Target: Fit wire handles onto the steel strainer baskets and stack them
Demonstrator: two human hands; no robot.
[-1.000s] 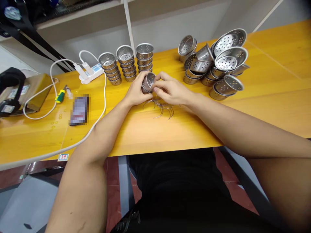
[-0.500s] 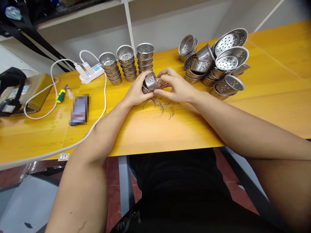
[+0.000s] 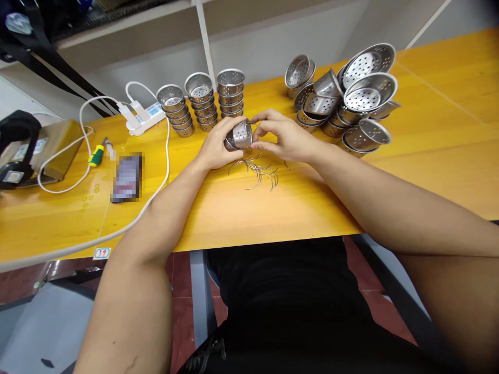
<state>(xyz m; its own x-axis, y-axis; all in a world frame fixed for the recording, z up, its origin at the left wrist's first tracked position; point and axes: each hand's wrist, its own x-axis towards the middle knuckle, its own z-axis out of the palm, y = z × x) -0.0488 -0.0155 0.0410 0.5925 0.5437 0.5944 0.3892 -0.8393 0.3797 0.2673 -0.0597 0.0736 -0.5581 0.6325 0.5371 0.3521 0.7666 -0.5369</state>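
Note:
My left hand [image 3: 215,145] is wrapped round small perforated metal cups [image 3: 241,134], one set in another and tipped on their side, rims toward the right. At the right end of these cups, my right hand [image 3: 281,136] has its fingers curled with thumb and fingertips at the rim; a thin wire shows by the fingertips. Several thin curved wires [image 3: 262,171] lie in a loose pile on the table just below both hands. Beyond my left hand stand upright stacks of the same cups [image 3: 231,93].
A jumbled heap of perforated cups [image 3: 368,98] stands at the right. On the left are a power strip [image 3: 146,123] with white cables, a screwdriver [image 3: 96,155], a phone [image 3: 127,177] and a cardboard box [image 3: 64,150]. A white cable crosses near my left forearm.
The held cups have turned so their rims face more to the right. My right hand's fingers have shifted slightly at the rim. The view has moved a little.

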